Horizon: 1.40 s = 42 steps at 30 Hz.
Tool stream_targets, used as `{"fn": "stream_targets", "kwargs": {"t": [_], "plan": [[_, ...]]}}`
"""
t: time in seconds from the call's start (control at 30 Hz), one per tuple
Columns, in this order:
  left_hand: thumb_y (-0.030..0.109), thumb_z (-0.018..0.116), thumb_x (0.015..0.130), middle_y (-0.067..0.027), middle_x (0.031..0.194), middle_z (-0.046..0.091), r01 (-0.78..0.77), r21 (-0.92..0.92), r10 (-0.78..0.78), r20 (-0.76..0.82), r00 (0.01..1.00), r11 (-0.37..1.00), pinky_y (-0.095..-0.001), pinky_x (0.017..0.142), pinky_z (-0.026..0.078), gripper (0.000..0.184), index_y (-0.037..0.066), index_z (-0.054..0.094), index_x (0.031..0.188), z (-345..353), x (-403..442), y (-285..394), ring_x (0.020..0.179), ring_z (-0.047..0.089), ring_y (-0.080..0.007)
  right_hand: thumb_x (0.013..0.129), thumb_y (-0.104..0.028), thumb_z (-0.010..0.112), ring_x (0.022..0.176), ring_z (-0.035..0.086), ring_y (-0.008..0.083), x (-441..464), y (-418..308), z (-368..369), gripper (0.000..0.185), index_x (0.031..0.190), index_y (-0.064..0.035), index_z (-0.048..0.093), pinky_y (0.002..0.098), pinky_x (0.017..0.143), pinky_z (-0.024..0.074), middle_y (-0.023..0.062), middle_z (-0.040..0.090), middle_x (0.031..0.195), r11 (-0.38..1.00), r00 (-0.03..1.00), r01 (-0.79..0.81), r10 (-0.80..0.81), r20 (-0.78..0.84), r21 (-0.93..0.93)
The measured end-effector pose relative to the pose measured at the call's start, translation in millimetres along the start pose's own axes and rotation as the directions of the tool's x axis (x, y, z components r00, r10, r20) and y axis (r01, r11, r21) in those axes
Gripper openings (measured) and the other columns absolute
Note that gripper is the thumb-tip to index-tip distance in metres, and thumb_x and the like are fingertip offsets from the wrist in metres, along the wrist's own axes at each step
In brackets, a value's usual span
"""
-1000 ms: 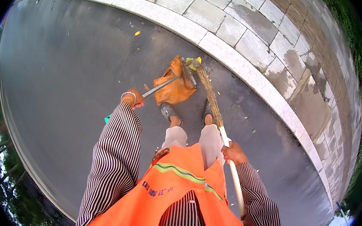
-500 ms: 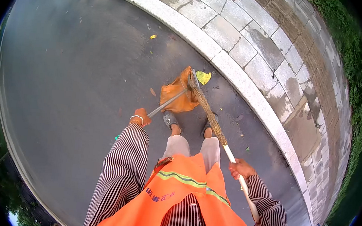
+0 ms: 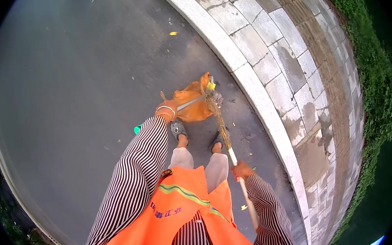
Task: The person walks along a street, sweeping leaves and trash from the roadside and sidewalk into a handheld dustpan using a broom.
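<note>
My left hand is wrapped round the grey handle of an orange cloth-like dustpan, which rests on the road in front of my feet. The green end of that handle pokes out behind the wrist. In my right hand is the pale shaft of a straw broom, its fingers closed around it. The broom's bristles reach the dustpan's mouth on its right side. A yellow leaf shows at that mouth, partly hidden, with some greyish litter beside the bristles.
A pale stone kerb curves along the right of the dark road, with a paved sidewalk and green hedge beyond. Another yellow leaf lies farther ahead. My grey shoes stand just behind the dustpan.
The broom's tip has swept to the left, and the yellow leaf has moved against the dustpan's mouth. My left hand is now closer to the dustpan. The kerb sits nearer in view.
</note>
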<state>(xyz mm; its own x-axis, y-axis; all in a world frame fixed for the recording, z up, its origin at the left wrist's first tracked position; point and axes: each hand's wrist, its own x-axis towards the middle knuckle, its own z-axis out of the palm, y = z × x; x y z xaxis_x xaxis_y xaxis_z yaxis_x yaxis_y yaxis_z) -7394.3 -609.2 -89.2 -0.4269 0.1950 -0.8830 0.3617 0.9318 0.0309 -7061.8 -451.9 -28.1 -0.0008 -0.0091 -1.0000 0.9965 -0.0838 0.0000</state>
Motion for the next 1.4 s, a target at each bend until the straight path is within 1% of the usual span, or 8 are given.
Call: {"fn": "stream_targets", "kwargs": {"t": [0.23, 0.37, 0.53, 0.77, 0.87, 1.0, 1.33, 1.4], "plan": [[0.016, 0.063, 0.067, -0.0176, 0.102, 0.058, 0.008, -0.028, -0.009, -0.008, 1.000, 1.000, -0.0373, 0.078, 0.048, 0.032, 0.003, 0.062, 0.097, 25, -10, -90, 0.095, 0.056, -0.0322, 0.077, -0.003, 0.047, 0.036, 0.034, 0.0095, -77, 33, -7, 0.008, 0.073, -0.0004, 0.041, 0.0241, 0.029, 0.0284, 0.0024, 0.037, 0.053, 0.951, 0.993, 0.027, 0.010, -0.119, 0.308], [0.018, 0.064, 0.064, -0.0159, 0.081, 0.062, -0.074, -0.160, 0.071, -0.022, 0.997, 0.984, -0.0351, 0.069, 0.050, 0.026, 0.005, 0.064, 0.087, 60, -54, -182, 0.077, 0.061, -0.0317, 0.076, -0.001, 0.046, 0.038, 0.024, 0.0040, -87, 27, -15, 0.015, 0.068, -0.0069, 0.035, 0.0198, 0.031, 0.0203, -0.0042, 0.025, 0.051, 0.721, 0.999, 0.042, -0.049, -0.010, 0.691], [0.011, 0.064, 0.065, -0.0047, 0.053, 0.055, 0.067, -0.616, -0.095, -0.013, 0.995, 0.785, -0.0270, 0.038, 0.042, 0.017, 0.004, 0.063, 0.080, 75, -163, -291, 0.040, 0.050, -0.0116, 0.075, -0.001, 0.045, 0.038, 0.027, 0.0056, -102, -12, -10, 0.010, 0.073, -0.0038, 0.036, 0.0208, 0.032, 0.0225, -0.0015, 0.029, 0.052, 0.697, 0.987, 0.143, -0.150, -0.052, 0.703], [0.012, 0.065, 0.065, -0.0021, 0.050, 0.054, 0.051, -0.920, -0.330, -0.087, 0.940, 0.388, -0.0222, 0.035, 0.040, 0.013, 0.005, 0.064, 0.076, 79, -164, -303, 0.039, 0.048, -0.0073, 0.077, -0.005, 0.042, 0.037, 0.027, 0.0027, -83, -138, 0, 0.011, 0.068, -0.0090, 0.037, 0.0171, 0.030, 0.0244, -0.0057, 0.028, 0.049, 0.689, 0.965, 0.218, -0.257, -0.048, 0.691], [0.014, 0.065, 0.065, -0.0026, 0.050, 0.054, -0.006, -0.941, -0.370, -0.139, 0.919, 0.338, -0.0225, 0.035, 0.041, 0.014, 0.003, 0.063, 0.074, 47, -136, -290, 0.039, 0.050, -0.0077, 0.079, -0.009, 0.041, 0.037, 0.028, 0.0016, -66, -187, -23, 0.016, 0.063, -0.0111, 0.037, 0.0166, 0.030, 0.0264, -0.0078, 0.029, 0.049, 0.465, 0.897, -0.090, -0.347, 0.275, 0.881], [0.015, 0.064, 0.065, -0.0033, 0.050, 0.054, 0.010, -0.951, -0.476, -0.146, 0.867, 0.310, -0.0235, 0.035, 0.041, 0.016, 0.001, 0.062, 0.072, -4, -111, -315, 0.038, 0.049, -0.0085, 0.077, -0.008, 0.041, 0.035, 0.027, 0.0029, -57, -275, -25, 0.021, 0.058, -0.0127, 0.033, 0.0171, 0.029, 0.0254, -0.0076, 0.027, 0.047, 0.514, 0.893, 0.039, -0.402, 0.200, 0.857], [0.011, 0.069, 0.062, -0.0049, 0.051, 0.055, 0.166, -0.985, -0.766, 0.065, 0.640, 0.055, -0.0242, 0.036, 0.042, 0.019, -0.001, 0.060, 0.073, -154, -60, -383, 0.041, 0.051, -0.0094, 0.077, -0.009, 0.046, 0.037, 0.038, 0.0049, -34, -582, -31, 0.027, 0.053, -0.0129, 0.034, 0.0162, 0.034, 0.0370, -0.0057, 0.036, 0.045, 0.130, 0.774, -0.398, -0.484, 0.408, 0.908], [0.010, 0.068, 0.064, -0.0049, 0.052, 0.055, 0.204, -0.979, -0.705, 0.128, 0.697, 0.024, -0.0252, 0.035, 0.042, 0.014, -0.001, 0.060, 0.070, -160, -37, -407, 0.041, 0.051, -0.0097, 0.076, -0.006, 0.046, 0.036, 0.039, 0.0063, -28, -639, -20, 0.023, 0.056, -0.0106, 0.035, 0.0174, 0.034, 0.0388, -0.0033, 0.038, 0.045, 0.162, 0.840, -0.260, -0.448, 0.306, 0.952]]}}
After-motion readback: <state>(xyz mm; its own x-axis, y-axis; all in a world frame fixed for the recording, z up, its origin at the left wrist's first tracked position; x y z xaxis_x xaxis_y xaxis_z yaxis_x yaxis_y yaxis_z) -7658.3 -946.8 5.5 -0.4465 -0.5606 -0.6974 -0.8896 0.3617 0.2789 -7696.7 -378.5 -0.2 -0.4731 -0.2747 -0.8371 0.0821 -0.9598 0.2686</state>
